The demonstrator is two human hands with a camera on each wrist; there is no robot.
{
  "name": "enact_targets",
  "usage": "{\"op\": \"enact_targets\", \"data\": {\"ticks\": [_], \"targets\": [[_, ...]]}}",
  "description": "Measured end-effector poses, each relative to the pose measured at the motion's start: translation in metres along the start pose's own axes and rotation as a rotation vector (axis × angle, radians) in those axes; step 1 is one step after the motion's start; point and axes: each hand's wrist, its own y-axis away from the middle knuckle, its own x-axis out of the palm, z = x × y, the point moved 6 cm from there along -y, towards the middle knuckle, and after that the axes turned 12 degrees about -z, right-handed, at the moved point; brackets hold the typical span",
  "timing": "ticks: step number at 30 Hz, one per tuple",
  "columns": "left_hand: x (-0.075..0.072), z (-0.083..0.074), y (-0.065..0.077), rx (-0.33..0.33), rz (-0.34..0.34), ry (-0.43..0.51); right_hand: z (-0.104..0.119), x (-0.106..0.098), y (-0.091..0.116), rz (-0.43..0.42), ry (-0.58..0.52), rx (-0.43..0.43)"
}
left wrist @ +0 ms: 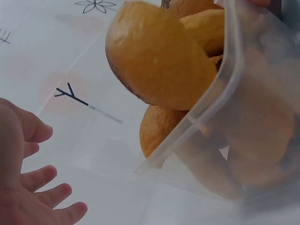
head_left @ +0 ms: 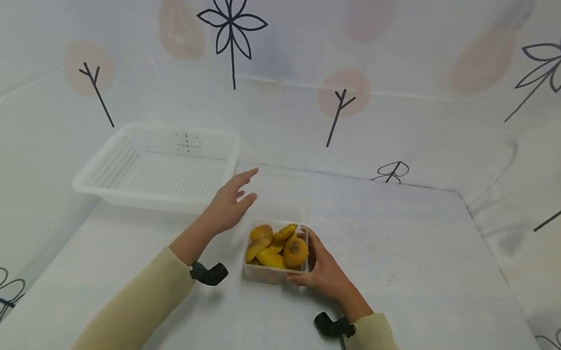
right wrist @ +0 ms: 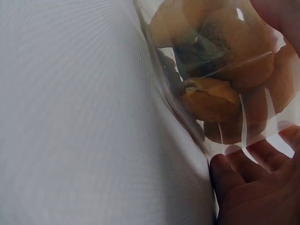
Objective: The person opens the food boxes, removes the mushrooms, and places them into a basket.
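A clear plastic container (head_left: 266,277) stands on the table, filled with several yellow and orange fruit- or vegetable-like pieces (head_left: 272,258). One round piece (head_left: 296,252) at the right looks like a small pumpkin. My right hand (head_left: 323,269) grips the container's right side, thumb at the front and fingers toward the back; the right wrist view has its fingertips (right wrist: 226,173) against the clear wall. My left hand (head_left: 227,208) hovers behind and left of the container with fingers spread, holding nothing. In the left wrist view that hand (left wrist: 23,187) is apart from the container wall (left wrist: 206,105).
A white perforated basket (head_left: 154,203) stands at the table's back left. Behind the container lies a faint transparent flat sheet, perhaps a lid (head_left: 286,195). A printed cloth (head_left: 286,124) hangs along the table's (head_left: 404,268) back edge.
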Motion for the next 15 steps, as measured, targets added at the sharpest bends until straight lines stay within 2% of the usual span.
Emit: {"op": "enact_targets", "data": {"ticks": [5,15], "targets": [[-0.006,-0.012,0.014,0.075,0.012,-0.054,0.0,0.0,-0.001,-0.003,0.039,-0.007],[-0.009,-0.027,0.038,0.116,0.095,-0.069,-0.004,0.001,-0.002,-0.018,0.082,0.02]]}}
